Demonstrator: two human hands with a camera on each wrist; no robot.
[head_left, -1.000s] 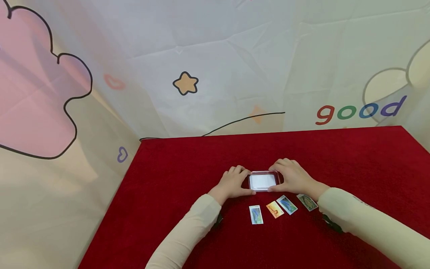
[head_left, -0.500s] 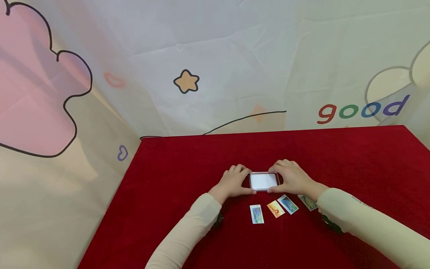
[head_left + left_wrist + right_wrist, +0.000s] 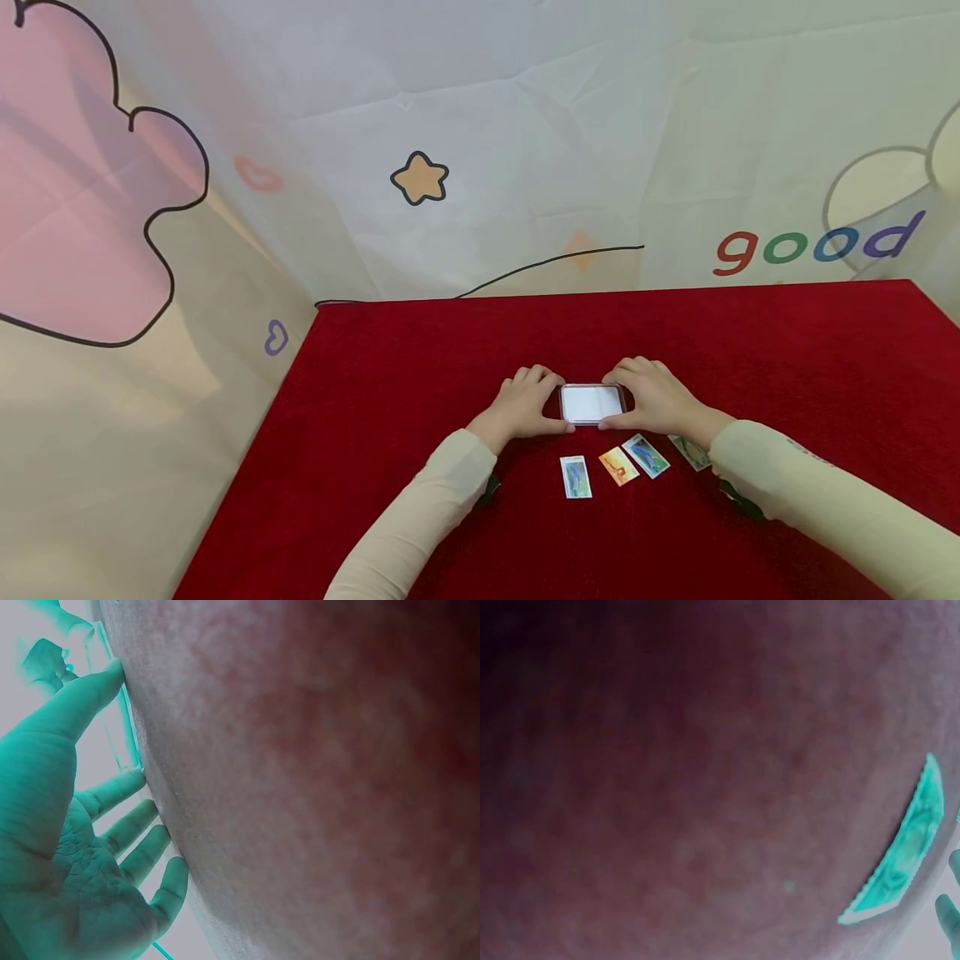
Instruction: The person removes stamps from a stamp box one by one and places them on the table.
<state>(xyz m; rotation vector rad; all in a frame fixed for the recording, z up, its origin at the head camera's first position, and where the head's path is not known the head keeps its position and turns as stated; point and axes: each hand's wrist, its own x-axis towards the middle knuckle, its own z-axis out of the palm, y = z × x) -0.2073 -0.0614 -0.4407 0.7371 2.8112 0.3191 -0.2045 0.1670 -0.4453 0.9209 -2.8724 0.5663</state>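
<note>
A small flat clear plastic box [image 3: 592,404] with a white inside lies on the red cloth between both hands in the head view. My left hand [image 3: 522,406] holds its left end, thumb at the near corner and fingers at the far one. At the right end, my right hand [image 3: 660,402] grips the box likewise. The left wrist view shows the left hand [image 3: 97,825] with thumb and index fingertips at the box's edge [image 3: 129,727]. Only fingertips of the right hand [image 3: 949,919] enter the right wrist view.
Nearer the body lie a blue-green stamp [image 3: 576,477], an orange stamp [image 3: 618,467], a second blue-green stamp [image 3: 647,456] and a darker stamp [image 3: 690,452] beside the right wrist. Red cloth [image 3: 420,358] covers the table, with a printed curtain [image 3: 525,167] behind.
Both hands keep their places on the box. The clear rim beyond the far side of its white surface has narrowed. The stamps lie as before; the view has shifted slightly.
</note>
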